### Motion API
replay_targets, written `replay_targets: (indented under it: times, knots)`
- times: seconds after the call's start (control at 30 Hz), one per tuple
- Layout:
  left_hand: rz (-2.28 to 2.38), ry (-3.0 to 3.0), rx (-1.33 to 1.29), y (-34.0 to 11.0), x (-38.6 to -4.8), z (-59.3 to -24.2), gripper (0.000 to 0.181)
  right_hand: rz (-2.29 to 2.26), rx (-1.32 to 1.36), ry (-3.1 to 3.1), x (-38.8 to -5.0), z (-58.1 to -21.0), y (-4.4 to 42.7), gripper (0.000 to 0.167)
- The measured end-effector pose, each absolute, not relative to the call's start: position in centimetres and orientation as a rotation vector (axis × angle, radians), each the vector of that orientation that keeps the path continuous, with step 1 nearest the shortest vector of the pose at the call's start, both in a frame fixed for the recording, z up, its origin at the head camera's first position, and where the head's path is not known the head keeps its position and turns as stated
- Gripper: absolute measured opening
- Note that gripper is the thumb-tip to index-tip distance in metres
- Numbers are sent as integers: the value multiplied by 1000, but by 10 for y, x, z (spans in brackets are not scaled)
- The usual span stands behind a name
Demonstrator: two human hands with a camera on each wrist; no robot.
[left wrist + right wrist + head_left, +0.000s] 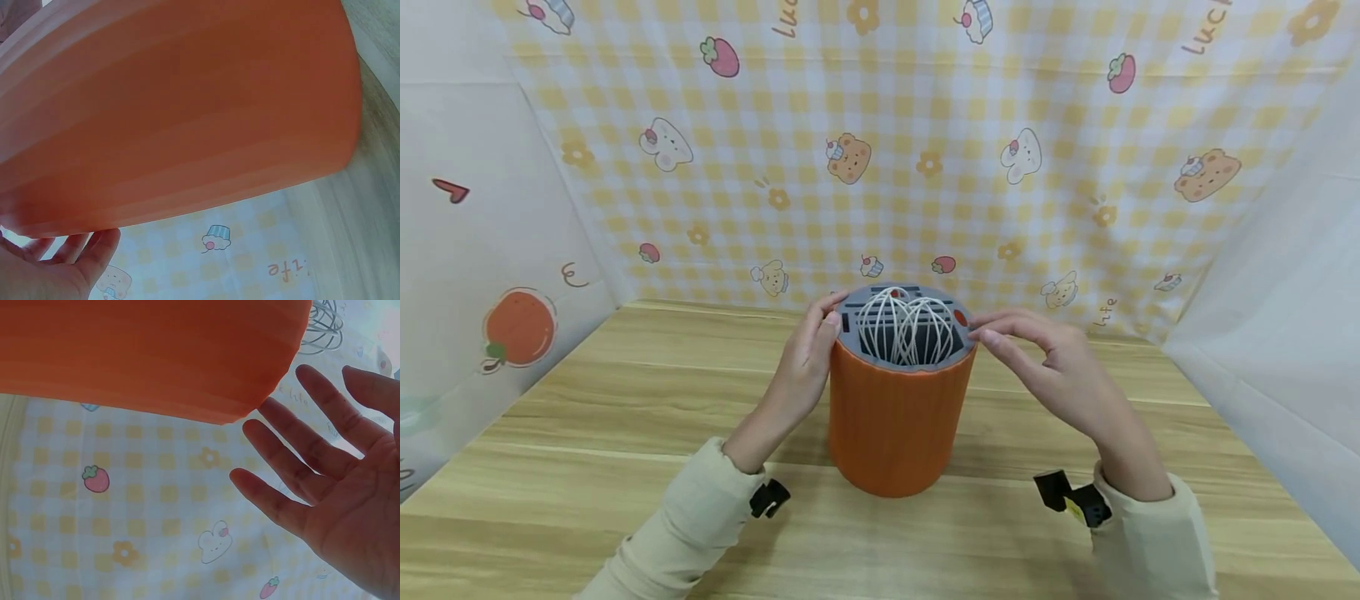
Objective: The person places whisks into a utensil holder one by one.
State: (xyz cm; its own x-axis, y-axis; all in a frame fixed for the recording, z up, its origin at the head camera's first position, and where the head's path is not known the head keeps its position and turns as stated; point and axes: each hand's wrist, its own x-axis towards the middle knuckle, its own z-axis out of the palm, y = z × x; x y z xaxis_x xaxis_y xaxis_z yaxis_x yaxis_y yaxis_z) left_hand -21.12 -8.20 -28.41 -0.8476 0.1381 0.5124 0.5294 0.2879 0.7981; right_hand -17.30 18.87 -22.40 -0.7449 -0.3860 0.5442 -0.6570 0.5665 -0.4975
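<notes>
An orange cylindrical holder (895,425) with a grey slotted top (853,338) stands upright in the head view. Two balloon-shaped wire whisk heads (906,325) rise over its top; anything lower is hidden inside. My left hand (801,362) rests against the left side by the rim, thumb near the top edge, and its fingertips (103,247) touch the orange wall in the left wrist view. At the opposite rim, my right hand (1052,362) has its fingers extended towards the grey top. The right wrist view shows that hand's fingers spread and nothing in its palm.
The holder stands on a wood-grain table (662,375). Behind it hangs a yellow checked cloth (895,208) with cartoon prints, and white sheets (460,275) close off both sides. A small black device (1071,500) is worn on each wrist.
</notes>
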Motion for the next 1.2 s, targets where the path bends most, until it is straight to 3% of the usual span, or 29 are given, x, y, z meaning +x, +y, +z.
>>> replay_targets:
  times: [0.9,1.2]
  knots:
    - [-1661,-2297,-532,-67,-243,-281,51,800,812,-2576,-171,-225,196,25]
    - [-1542,-2441,-437,-74,-237,-279,54,768,775,-2689,-168,-227,205,32]
